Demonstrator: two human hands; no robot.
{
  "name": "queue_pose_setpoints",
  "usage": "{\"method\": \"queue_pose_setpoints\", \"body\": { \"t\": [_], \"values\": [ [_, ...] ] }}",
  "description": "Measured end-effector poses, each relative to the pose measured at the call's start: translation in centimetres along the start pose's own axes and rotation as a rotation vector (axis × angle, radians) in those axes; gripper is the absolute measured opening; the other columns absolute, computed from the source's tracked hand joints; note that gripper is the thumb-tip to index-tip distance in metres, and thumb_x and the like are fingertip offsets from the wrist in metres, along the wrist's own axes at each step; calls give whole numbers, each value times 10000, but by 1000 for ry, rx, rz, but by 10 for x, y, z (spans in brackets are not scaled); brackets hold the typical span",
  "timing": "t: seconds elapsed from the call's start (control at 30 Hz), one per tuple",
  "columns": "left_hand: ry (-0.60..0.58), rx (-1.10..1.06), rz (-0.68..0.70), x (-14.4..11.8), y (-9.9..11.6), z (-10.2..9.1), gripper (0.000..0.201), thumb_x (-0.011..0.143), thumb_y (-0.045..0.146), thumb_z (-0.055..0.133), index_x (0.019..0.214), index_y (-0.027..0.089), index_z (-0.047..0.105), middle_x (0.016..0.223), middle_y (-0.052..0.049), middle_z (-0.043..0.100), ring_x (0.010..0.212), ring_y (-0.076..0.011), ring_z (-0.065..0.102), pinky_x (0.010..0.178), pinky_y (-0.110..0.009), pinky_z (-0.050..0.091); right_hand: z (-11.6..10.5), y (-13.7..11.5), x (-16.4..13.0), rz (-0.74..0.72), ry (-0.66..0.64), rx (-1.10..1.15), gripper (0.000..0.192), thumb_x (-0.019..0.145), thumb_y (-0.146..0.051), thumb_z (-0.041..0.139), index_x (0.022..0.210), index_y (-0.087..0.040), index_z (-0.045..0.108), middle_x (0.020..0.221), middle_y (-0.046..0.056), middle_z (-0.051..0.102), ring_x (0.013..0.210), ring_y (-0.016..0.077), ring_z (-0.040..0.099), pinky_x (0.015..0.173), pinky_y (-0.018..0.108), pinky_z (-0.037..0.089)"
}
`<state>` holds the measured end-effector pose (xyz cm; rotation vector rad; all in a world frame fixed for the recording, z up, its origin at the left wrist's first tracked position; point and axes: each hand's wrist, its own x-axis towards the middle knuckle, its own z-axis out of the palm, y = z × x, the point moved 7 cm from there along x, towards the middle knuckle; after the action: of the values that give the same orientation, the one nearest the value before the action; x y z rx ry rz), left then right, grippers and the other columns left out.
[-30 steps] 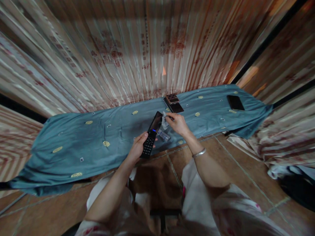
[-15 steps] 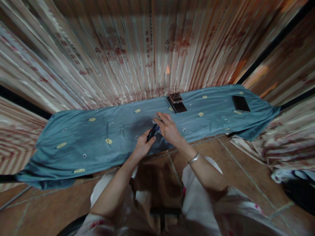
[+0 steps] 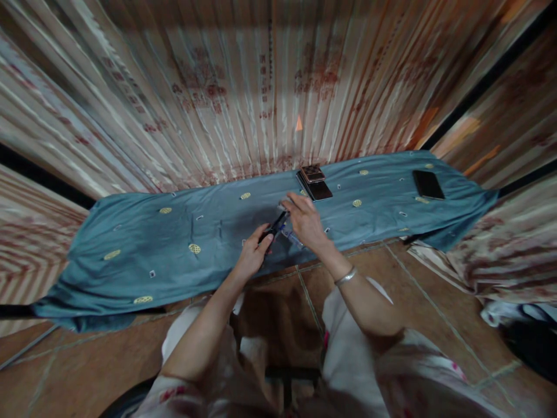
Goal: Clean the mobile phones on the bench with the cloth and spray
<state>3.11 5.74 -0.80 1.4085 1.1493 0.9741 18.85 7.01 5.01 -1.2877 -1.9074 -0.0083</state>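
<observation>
Over the front middle of the cloth-covered surface, my left hand (image 3: pixel 253 251) is closed around the lower end of a slim dark object (image 3: pixel 277 223). Its exact kind does not show. The bent fingers of my right hand (image 3: pixel 307 225) meet the far end of that object, and a small pale bit shows at the fingertips. Beneath them, a clear piece with blue marks, like a plastic wrapper (image 3: pixel 292 235), shows between the hands. Whether it lies on the cloth or hangs from my right hand, I cannot tell.
A blue patterned cloth (image 3: pixel 217 232) covers the long low surface. Behind the hands, a brown patterned case (image 3: pixel 312 173) rests on a dark flat tablet-like thing (image 3: pixel 319 190). Another dark flat rectangle (image 3: pixel 428 184) lies far right. Curtains (image 3: pixel 235 116) hang behind; black poles (image 3: pixel 478 81) flank the surface.
The dark object now extends farther out of my left hand, up to my right fingertips. My right hand has shifted slightly right, and the clear blue-marked piece shows lower down.
</observation>
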Motion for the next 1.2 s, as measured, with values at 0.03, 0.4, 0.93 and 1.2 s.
{"method": "queue_pose_setpoints", "body": {
  "t": [0.03,0.4,0.93,1.2],
  "values": [
    [-11,-33,-10,0,0,2,457,789,440,620,1177,197,619,1050,-73,689,880,-224,680,589,-278,561,-3,9,2,43,35,35,391,917,-135,388,1200,-170,656,1333,118,586,1223,257,502,1060,456,413],
    [-20,-482,-191,-8,15,9,527,705,466,706,1089,117,616,847,-90,735,786,-233,715,569,-294,584,33,56,-2,633,72,1045,359,676,-451,705,918,-186,706,771,-4,710,669,139,614,628,250,497],
    [216,-666,-271,-1,10,-9,407,909,461,429,1001,131,649,819,-75,717,786,-202,696,685,-299,578,48,-12,-18,298,-201,433,226,899,-308,494,889,-174,676,810,61,707,779,205,667,766,324,512],
    [81,-651,-275,-2,7,8,666,883,683,285,1042,154,657,835,-87,719,849,-220,695,703,-308,571,20,-36,-12,-9,-74,62,382,949,-197,411,1305,-147,539,1365,152,535,1263,245,502,1076,414,416]
  ]
}}
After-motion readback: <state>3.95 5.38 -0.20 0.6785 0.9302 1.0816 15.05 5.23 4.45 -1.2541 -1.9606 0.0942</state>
